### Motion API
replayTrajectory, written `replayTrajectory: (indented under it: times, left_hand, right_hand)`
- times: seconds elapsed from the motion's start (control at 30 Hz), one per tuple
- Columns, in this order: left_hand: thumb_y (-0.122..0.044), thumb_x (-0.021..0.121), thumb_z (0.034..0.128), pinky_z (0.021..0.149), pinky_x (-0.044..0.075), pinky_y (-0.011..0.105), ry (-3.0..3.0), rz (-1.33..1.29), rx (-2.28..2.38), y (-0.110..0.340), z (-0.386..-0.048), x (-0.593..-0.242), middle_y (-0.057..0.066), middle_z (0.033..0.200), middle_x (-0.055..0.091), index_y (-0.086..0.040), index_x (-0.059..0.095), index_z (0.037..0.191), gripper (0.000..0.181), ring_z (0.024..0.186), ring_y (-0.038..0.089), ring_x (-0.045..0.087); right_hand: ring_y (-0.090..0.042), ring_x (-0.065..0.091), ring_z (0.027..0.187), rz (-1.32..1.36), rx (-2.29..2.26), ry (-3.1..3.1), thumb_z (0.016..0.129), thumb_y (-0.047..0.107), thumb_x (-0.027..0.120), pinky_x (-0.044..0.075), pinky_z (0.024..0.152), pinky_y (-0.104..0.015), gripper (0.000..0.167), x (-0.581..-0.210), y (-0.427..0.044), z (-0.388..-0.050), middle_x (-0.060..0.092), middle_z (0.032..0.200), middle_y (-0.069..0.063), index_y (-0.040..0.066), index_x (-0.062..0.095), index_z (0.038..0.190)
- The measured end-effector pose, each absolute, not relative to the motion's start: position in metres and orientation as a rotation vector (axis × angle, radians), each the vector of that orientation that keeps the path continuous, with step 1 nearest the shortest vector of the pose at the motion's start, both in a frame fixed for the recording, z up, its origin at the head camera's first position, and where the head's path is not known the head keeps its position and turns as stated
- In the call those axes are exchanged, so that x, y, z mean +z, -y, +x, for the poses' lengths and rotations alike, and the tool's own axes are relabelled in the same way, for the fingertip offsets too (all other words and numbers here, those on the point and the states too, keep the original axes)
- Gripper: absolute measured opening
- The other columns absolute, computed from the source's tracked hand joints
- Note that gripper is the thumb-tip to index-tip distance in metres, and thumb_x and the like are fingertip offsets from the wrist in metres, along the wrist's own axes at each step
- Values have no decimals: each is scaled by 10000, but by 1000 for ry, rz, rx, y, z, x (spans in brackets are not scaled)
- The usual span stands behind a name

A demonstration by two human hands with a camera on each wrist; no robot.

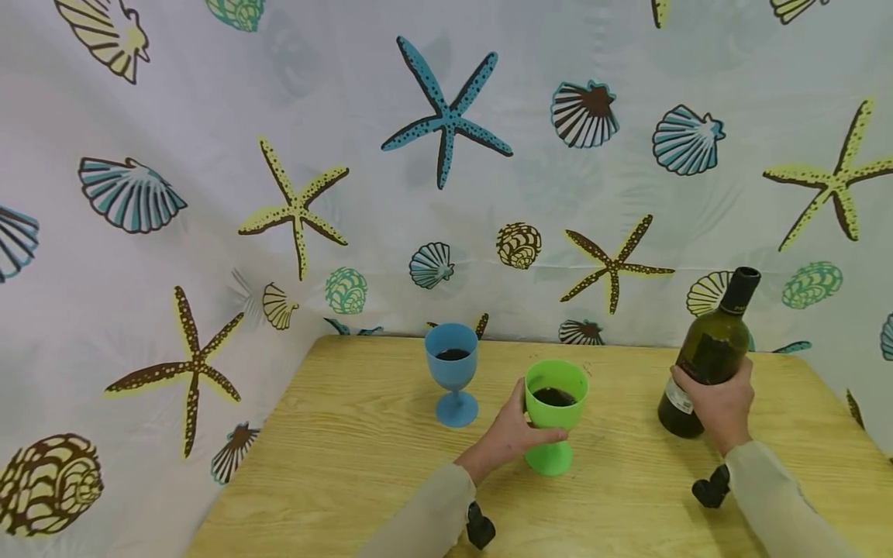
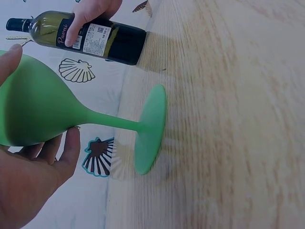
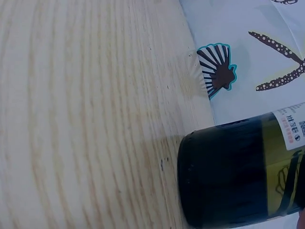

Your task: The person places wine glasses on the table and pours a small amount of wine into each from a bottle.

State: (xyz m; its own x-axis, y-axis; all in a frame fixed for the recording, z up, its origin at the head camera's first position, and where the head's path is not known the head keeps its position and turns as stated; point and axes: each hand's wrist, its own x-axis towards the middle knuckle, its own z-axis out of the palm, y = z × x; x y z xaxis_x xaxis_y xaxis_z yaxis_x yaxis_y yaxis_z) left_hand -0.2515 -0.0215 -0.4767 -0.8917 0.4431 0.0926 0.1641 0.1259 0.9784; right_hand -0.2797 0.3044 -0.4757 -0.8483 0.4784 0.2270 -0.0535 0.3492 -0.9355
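My left hand (image 1: 511, 434) holds a green goblet (image 1: 551, 457) by its bowl, thumb on the near side and fingers around the far side. Dark liquid shows inside the bowl. In the left wrist view the goblet's foot (image 2: 151, 131) is at the tabletop. Farther right, my right hand (image 1: 722, 403) grips a dark green wine bottle (image 1: 711, 349) around its body, the neck leaning slightly right. The bottle's base (image 3: 224, 176) is at or just above the wood; I cannot tell if it touches. A blue goblet (image 1: 456, 407), also with dark liquid, stands left of the green one.
The wooden table (image 1: 335, 434) carries these things. Behind and beside it hangs a white cloth (image 1: 523, 46) printed with starfish and shells, meeting the table's back edge. Black devices sit at both wrists, one (image 1: 480, 527) below the left sleeve.
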Motion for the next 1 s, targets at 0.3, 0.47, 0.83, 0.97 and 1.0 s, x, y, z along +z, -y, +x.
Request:
replayTrajectory:
  times: [0.3,0.47,0.83,0.97,1.0]
  left_hand:
    - [-234,772,811,958,454,371,-2195,592,1838,20,-250,-477,3,1351,404,-219,213,1460,856,1268,240,411]
    - [-235,770,813,956,458,365,-2187,603,1840,20,-250,-479,5,1350,401,-215,215,1458,851,1265,238,413]
    - [-211,768,816,937,468,370,-2246,585,1718,40,-244,-479,62,1406,370,-254,125,1514,950,1270,265,411]
    - [-220,746,838,971,438,425,-2301,591,1643,54,-242,-481,84,1436,356,-209,133,1520,917,1294,275,393]
    - [-234,736,847,979,429,438,-2316,596,1625,58,-241,-481,90,1437,358,-195,150,1517,891,1297,278,390]
  right_hand:
    - [-396,383,1260,-360,1501,2218,788,367,757,323,1029,-573,965,-476,-307,-279,356,1413,-218,81,133,1467]
    - [-398,375,1263,-366,1495,2227,787,380,756,317,1030,-575,980,-475,-307,-277,346,1415,-222,90,119,1473]
    - [-488,288,1291,-242,1472,2441,821,436,716,287,1011,-645,1094,-470,-313,-261,204,1445,-321,50,-65,1481]
    - [-512,291,1268,-195,1386,2509,827,429,714,294,983,-666,1075,-468,-313,-246,209,1423,-348,-17,-15,1479]
    - [-517,291,1259,-189,1357,2527,829,431,712,299,973,-669,1070,-468,-312,-242,207,1421,-354,-36,1,1477]
